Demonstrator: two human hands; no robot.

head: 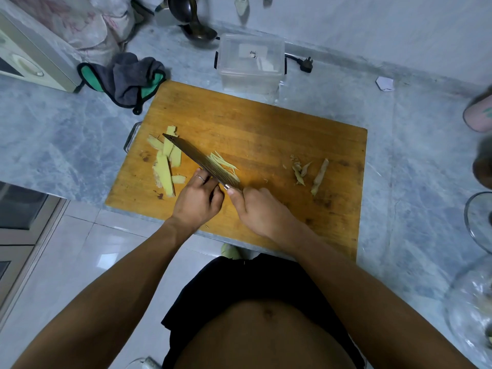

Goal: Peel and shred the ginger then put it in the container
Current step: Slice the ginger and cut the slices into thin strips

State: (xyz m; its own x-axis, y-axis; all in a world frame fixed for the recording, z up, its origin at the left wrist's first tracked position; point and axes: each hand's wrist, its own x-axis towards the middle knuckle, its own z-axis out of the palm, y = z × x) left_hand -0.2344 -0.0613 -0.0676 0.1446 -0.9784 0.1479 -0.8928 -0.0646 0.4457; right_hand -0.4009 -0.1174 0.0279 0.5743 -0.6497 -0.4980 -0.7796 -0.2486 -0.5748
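Note:
A wooden cutting board [266,123] lies on the marble counter. My right hand [262,211] grips the handle of a dark knife [191,153], whose blade angles toward the far left. My left hand [198,199] sits knuckles-up against the blade's left side, fingers curled down on a ginger slice [178,179] that shows beside them. More peeled ginger slices [163,161] lie at the board's left. Thin ginger shreds [225,166] lie just right of the blade. Brownish peels [310,173] rest at the right. A clear plastic container [250,62] stands behind the board.
A grey and green cloth [125,78] lies at the far left of the board. A ladle [198,33] and a plug [306,65] sit at the back. A glass bowl [476,296] and a pink cup [479,113] stand at the right edge.

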